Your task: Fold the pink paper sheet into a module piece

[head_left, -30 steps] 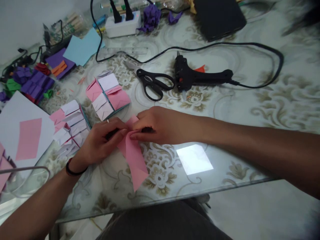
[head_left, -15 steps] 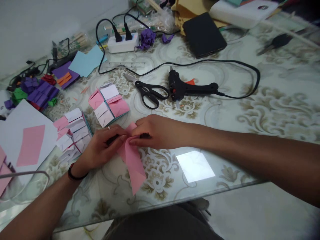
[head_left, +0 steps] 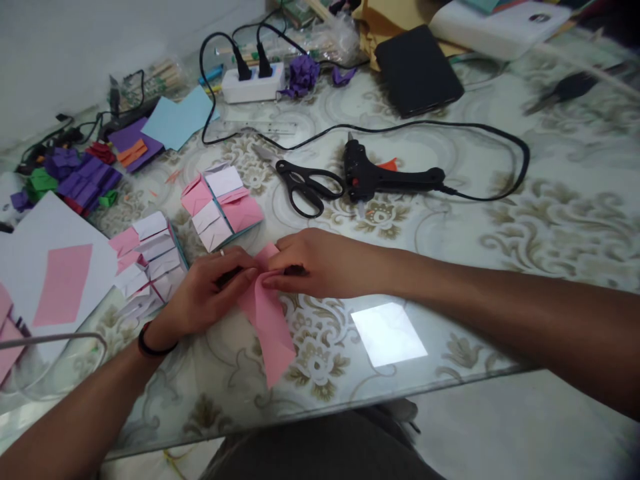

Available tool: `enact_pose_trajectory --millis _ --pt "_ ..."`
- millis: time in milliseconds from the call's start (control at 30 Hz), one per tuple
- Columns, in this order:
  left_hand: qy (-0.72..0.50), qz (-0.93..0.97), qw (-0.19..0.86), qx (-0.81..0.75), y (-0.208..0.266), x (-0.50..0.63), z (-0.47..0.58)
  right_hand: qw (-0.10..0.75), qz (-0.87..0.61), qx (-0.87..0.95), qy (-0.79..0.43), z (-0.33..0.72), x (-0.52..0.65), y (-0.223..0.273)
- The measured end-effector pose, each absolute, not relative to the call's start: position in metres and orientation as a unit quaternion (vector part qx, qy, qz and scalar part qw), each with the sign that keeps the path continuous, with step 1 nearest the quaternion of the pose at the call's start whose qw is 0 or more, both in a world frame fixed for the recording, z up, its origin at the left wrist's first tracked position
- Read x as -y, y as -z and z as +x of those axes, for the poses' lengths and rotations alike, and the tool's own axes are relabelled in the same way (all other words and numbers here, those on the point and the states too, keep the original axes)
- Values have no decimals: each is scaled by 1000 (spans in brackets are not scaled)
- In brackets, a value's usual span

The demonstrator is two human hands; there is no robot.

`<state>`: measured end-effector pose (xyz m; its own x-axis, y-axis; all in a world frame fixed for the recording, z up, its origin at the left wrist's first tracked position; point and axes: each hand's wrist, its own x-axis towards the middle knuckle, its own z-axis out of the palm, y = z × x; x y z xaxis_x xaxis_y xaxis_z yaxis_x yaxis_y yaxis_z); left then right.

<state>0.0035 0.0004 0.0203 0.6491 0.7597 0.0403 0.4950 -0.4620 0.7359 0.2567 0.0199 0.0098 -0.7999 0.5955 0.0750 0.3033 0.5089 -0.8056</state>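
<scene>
A strip of pink paper [head_left: 273, 333] is pinched and creased near its upper end, its long tail hanging toward the table's front edge. My left hand [head_left: 213, 287] grips its left side between thumb and fingers. From the right, my right hand [head_left: 315, 263] pinches the same fold, so both sets of fingertips nearly meet. Just beyond the hands lies a folded pink and white paper piece [head_left: 223, 207] with a teal edge. Another folded paper block [head_left: 150, 263] sits close to my left wrist.
Black scissors [head_left: 307, 187] and a black glue gun [head_left: 370, 173] with a looping cord lie behind my hands. A white power strip [head_left: 253, 83] stands at the back. White sheets with a pink rectangle [head_left: 63, 283] lie at left. The glass table's front edge is near me.
The whole view has shifted slightly, with the tabletop things a little further right. Both hands keep their hold on the pink paper, with hardly any movement.
</scene>
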Motion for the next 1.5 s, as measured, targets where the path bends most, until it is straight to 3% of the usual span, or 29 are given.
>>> enact_pose_trajectory --millis 1500 --pt "-190 830 360 -381 -25 0 8 184 -252 849 -427 257 -21 -8"
